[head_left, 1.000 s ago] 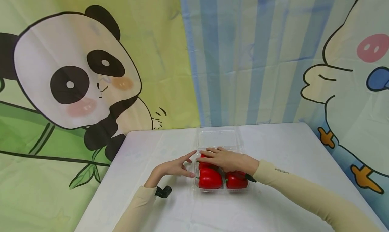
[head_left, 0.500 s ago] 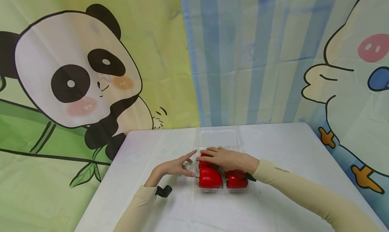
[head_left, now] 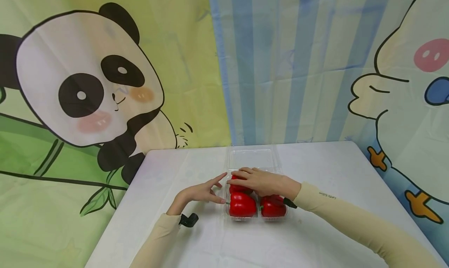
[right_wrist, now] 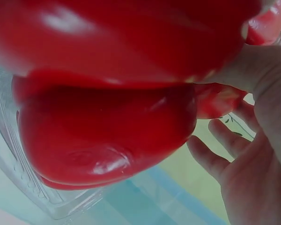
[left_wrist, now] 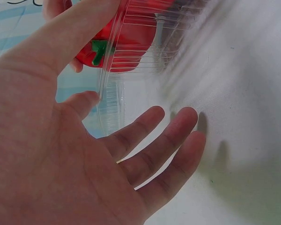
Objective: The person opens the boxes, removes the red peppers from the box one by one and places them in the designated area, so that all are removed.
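Observation:
Several red bell peppers sit in a clear plastic clamshell container (head_left: 228, 217). A front-left pepper (head_left: 242, 204) and a front-right pepper (head_left: 273, 208) show plainly; a back-left pepper (head_left: 240, 187) is partly covered by my right hand (head_left: 266, 183). That hand lies across the back of the container, its fingers extended over the back-left pepper. The right wrist view shows a large pepper (right_wrist: 107, 136) beside its loosely spread fingers (right_wrist: 210, 157). My left hand (head_left: 201, 192) stays at the left side, thumb and index finger at the rim, the other fingers (left_wrist: 159, 150) apart from it.
The container's lid (head_left: 252, 160) lies folded back, away from me. A white-covered table (head_left: 322, 174) extends around it. Behind hangs a curtain (head_left: 280, 65) with a panda and other cartoon prints. Black straps with small devices sit on both wrists.
My right hand has shifted slightly up and to the right over the peppers, baring a bit more of the back-left one. The left hand stays in place at the rim.

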A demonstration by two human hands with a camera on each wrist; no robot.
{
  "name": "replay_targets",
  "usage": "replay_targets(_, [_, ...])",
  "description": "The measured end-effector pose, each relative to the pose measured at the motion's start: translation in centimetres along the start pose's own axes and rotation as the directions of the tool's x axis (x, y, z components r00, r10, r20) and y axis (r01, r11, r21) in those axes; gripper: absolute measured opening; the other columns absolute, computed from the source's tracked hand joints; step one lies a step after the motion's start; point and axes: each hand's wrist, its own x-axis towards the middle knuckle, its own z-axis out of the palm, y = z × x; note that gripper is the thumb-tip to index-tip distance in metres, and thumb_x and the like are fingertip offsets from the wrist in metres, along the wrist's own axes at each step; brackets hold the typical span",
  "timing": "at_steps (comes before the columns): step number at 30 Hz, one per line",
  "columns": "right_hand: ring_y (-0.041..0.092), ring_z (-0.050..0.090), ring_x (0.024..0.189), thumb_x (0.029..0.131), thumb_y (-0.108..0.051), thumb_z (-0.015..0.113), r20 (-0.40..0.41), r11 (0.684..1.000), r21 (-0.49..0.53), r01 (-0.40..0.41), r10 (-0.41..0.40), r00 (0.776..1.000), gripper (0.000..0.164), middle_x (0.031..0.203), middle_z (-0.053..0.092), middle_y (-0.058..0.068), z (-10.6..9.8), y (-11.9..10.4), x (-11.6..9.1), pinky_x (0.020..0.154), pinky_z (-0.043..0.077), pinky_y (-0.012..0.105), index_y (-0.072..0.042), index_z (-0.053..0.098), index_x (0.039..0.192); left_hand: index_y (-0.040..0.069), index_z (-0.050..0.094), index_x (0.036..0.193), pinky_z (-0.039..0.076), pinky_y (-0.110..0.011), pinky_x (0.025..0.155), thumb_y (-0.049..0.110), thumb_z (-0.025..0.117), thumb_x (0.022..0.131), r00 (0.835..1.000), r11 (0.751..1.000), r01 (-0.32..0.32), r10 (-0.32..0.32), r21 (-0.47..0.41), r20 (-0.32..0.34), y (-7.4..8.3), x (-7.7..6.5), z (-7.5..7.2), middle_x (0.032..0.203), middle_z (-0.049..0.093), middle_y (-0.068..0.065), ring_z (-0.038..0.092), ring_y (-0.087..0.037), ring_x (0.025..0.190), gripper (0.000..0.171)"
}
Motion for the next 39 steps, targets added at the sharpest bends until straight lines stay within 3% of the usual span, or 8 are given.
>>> replay_targets(6, [0.029, 0.035, 0.145, 0.076, -0.014, 0.087, 0.004, 1.0, -0.007, -0.008, 0.008, 1.0, 0.104, 0.162, 0.033, 0.002, -0.4, 0.0, -0.1, 0.109, 0.045, 0.051, -0.031, 0.025, 0.159, 0.027, 0.004, 0.163, 0.052, -0.035, 0.087, 0.047, 0.075, 0.088, 1.0, 1.0, -0.009, 0.009, 0.005, 0.004, 0.0, -0.1, 0.0, 0.149, 0.039, -0.017, 0.064, -0.019, 0.096, 0.105])
replay_targets(25, [0.03, 0.033, 0.146, 0.081, -0.005, 0.08, -0.02, 0.999, 0.026, -0.033, 0.034, 0.999, 0.104, 0.165, 0.029, 0.004, -2.5, 0.1, -1.0, 0.113, 0.041, 0.05, -0.031, 0.02, 0.161, 0.039, 0.009, 0.161, 0.052, -0.038, 0.09, 0.043, 0.077, 0.088, 1.0, 1.0, 0.027, -0.027, -0.017, -0.008, 0.0, 0.0, -0.1, 0.148, 0.041, -0.013, 0.064, -0.019, 0.1, 0.1])
replay_targets(39, [0.03, 0.034, 0.145, 0.082, -0.006, 0.077, -0.031, 0.997, 0.05, -0.051, 0.053, 0.998, 0.099, 0.163, 0.031, 0.006, -3.0, 0.4, -1.5, 0.113, 0.04, 0.052, -0.029, 0.022, 0.161, 0.037, 0.008, 0.162, 0.051, -0.038, 0.088, 0.041, 0.077, 0.088, 1.0, 0.999, 0.024, -0.024, -0.022, -0.006, 0.1, -0.1, -0.1, 0.148, 0.042, -0.013, 0.063, -0.02, 0.099, 0.101])
